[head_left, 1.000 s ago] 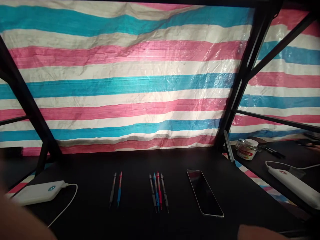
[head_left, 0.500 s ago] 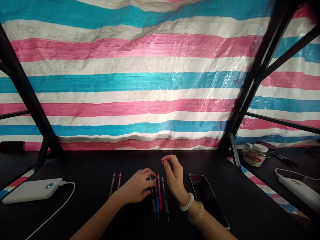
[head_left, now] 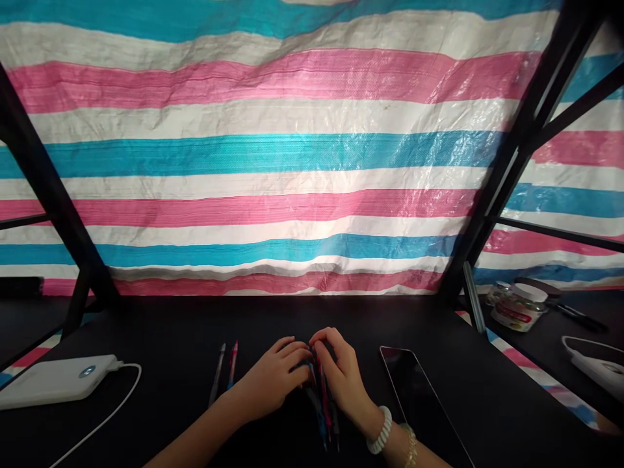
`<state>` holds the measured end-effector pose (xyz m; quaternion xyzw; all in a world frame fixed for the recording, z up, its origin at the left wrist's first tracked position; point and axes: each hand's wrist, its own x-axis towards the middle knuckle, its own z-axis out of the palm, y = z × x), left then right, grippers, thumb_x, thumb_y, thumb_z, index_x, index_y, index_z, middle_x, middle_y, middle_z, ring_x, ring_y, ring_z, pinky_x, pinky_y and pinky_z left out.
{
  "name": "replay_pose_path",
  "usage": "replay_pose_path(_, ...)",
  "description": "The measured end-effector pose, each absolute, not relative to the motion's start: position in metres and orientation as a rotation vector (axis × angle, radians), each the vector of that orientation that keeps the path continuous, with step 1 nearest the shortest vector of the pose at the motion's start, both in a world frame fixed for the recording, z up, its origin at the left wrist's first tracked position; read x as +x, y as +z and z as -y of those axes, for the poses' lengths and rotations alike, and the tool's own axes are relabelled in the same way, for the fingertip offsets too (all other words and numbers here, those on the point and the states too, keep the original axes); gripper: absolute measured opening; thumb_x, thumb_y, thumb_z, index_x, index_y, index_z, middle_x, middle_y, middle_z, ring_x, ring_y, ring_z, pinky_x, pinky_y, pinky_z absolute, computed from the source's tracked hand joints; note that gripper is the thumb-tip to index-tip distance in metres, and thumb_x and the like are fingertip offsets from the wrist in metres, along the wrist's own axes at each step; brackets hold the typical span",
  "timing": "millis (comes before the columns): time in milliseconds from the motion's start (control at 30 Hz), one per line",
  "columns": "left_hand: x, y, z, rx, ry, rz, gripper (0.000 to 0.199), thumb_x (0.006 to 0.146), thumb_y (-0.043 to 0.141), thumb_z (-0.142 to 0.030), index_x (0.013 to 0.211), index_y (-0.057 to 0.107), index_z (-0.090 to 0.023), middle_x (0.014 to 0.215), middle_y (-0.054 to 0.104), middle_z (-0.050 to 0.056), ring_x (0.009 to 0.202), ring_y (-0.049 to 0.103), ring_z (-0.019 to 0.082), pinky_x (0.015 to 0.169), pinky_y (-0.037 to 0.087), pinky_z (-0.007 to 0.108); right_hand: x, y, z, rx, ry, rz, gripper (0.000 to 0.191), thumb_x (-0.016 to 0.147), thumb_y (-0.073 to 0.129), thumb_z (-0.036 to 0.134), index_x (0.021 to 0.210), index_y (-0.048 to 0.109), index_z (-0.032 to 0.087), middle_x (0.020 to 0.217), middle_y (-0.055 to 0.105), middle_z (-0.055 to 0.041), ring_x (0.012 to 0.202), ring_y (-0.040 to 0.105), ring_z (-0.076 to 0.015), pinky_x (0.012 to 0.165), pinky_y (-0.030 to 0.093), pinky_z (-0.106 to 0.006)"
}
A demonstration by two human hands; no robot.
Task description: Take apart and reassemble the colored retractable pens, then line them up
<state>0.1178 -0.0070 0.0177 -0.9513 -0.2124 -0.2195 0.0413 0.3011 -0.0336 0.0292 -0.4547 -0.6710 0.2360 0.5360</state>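
Several pens [head_left: 324,403] lie close together on the black table, between my two hands. My left hand [head_left: 280,377] curls over their left side, its fingertips touching the upper part of the bunch. From the right, my right hand [head_left: 338,370] closes thumb and forefinger around the tops of the pens; its wrist wears two bracelets [head_left: 380,430]. Left of my left forearm lie a grey pen [head_left: 217,376] and a pink-topped pen [head_left: 233,364], apart from the bunch. A dark phone [head_left: 422,396] rests beside my right wrist.
A white power bank [head_left: 58,382] with a cable lies at the left. Black metal bars [head_left: 53,201] rise on both sides before a striped sheet [head_left: 273,156]. At the far right stand jars [head_left: 519,309] and another white device [head_left: 597,364].
My right hand has come down onto the pens and my left hand has moved in against them. The pens are closer together and slanted. The view has shifted slightly.
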Motion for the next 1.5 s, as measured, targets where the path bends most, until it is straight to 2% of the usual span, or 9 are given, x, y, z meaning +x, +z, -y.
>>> replay_pose_path(133, 0.114, 0.022, 0.005, -2.674, -0.902, 0.768, 0.031, 0.092, 0.037, -0.006, 0.101, 0.062, -0.021, 0.083, 0.063, 0.003, 0.081, 0.058, 0.018, 0.095, 0.043, 0.041, 0.303, 0.037, 0.039, -1.073, 0.692, 1.76, 0.025, 0.1, 0.041, 0.031, 0.102, 0.063, 0.021, 0.087, 0.067, -0.0029, 0.078, 0.063, -0.0179, 0.071, 0.05, -0.028)
replay_pose_path(267, 0.114, 0.02, 0.006, -2.496, -0.874, 0.829, 0.03, 0.09, 0.038, -0.006, 0.106, 0.061, -0.017, 0.082, 0.062, 0.006, 0.076, 0.056, 0.021, 0.076, 0.045, 0.038, 0.305, 0.037, 0.041, -1.159, 0.527, 2.145, 0.022, 0.097, 0.045, 0.019, 0.11, 0.062, 0.023, 0.096, 0.072, -0.0047, 0.082, 0.068, -0.0208, 0.071, 0.049, -0.029)
replay_pose_path(367, 0.118, 0.016, 0.01, -2.478, -0.81, 0.799, 0.027, 0.088, 0.04, -0.006, 0.103, 0.061, -0.015, 0.082, 0.064, 0.006, 0.074, 0.057, 0.022, 0.071, 0.042, 0.036, 0.303, 0.031, 0.039, -1.357, 0.285, 2.331, 0.02, 0.093, 0.046, 0.01, 0.102, 0.061, 0.02, 0.091, 0.073, -0.0051, 0.076, 0.069, -0.0212, 0.062, 0.045, -0.027)
replay_pose_path(533, 0.124, 0.012, 0.022, -2.588, -0.664, 1.109, 0.022, 0.082, 0.041, -0.003, 0.081, 0.058, -0.018, 0.07, 0.062, 0.003, 0.06, 0.057, 0.02, 0.059, 0.035, 0.035, 0.3, 0.025, 0.037, -1.448, 0.017, 2.496, 0.015, 0.091, 0.049, 0.007, 0.088, 0.057, 0.019, 0.082, 0.072, -0.0021, 0.07, 0.068, -0.0198, 0.053, 0.034, -0.028)
replay_pose_path(767, 0.128, 0.02, 0.035, -2.664, -0.413, 1.515, 0.019, 0.069, 0.046, -0.003, 0.073, 0.055, -0.019, 0.065, 0.065, 0.002, 0.053, 0.057, 0.021, 0.052, 0.026, 0.033, 0.296, 0.019, 0.037, -1.385, -0.168, 2.59, 0.02, 0.079, 0.053, 0.001, 0.089, 0.056, 0.019, 0.082, 0.07, -0.0025, 0.069, 0.065, -0.0203, 0.054, 0.03, -0.031)
replay_pose_path(1167, 0.124, 0.029, 0.033, -2.775, -0.655, 1.765, 0.03, 0.086, 0.035, -0.008, 0.058, 0.043, -0.019, 0.055, 0.06, 0.0, 0.049, 0.052, 0.015, 0.051, 0.023, 0.028, 0.301, 0.017, 0.033, -1.041, -0.428, 2.334, 0.015, 0.086, 0.056, 0.006, 0.086, 0.057, 0.021, 0.068, 0.057, 0.0, 0.069, 0.047, -0.0198, 0.063, 0.028, -0.034)
replay_pose_path(1267, 0.124, 0.024, 0.031, -2.779, -0.721, 1.718, 0.03, 0.088, 0.035, -0.009, 0.061, 0.045, -0.02, 0.056, 0.06, 0.0, 0.05, 0.053, 0.016, 0.052, 0.024, 0.029, 0.301, 0.016, 0.033, -1.047, -0.239, 2.254, 0.015, 0.088, 0.053, 0.007, 0.087, 0.058, 0.021, 0.073, 0.06, -0.001, 0.072, 0.049, -0.0203, 0.065, 0.033, -0.033)
replay_pose_path(1400, 0.125, 0.02, 0.03, -2.701, -0.893, 1.4, 0.021, 0.089, 0.037, -0.01, 0.08, 0.054, -0.02, 0.07, 0.063, 0.002, 0.057, 0.055, 0.017, 0.056, 0.03, 0.031, 0.302, 0.018, 0.034, -1.14, 0.386, 1.882, 0.021, 0.091, 0.06, 0.031, 0.109, 0.057, 0.021, 0.092, 0.063, -0.0041, 0.079, 0.055, -0.02, 0.068, 0.041, -0.029)
replay_pose_path(1500, 0.125, 0.02, 0.029, -2.612, -0.991, 1.251, 0.019, 0.093, 0.039, -0.013, 0.092, 0.057, -0.019, 0.078, 0.063, 0.004, 0.065, 0.057, 0.02, 0.062, 0.035, 0.033, 0.305, 0.017, 0.029, -1.207, 0.788, 1.61, 0.042, 0.099, 0.038, 0.05, 0.077, 0.056, 0.018, 0.066, 0.053, -0.0002, 0.059, 0.048, -0.0149, 0.055, 0.037, -0.026)
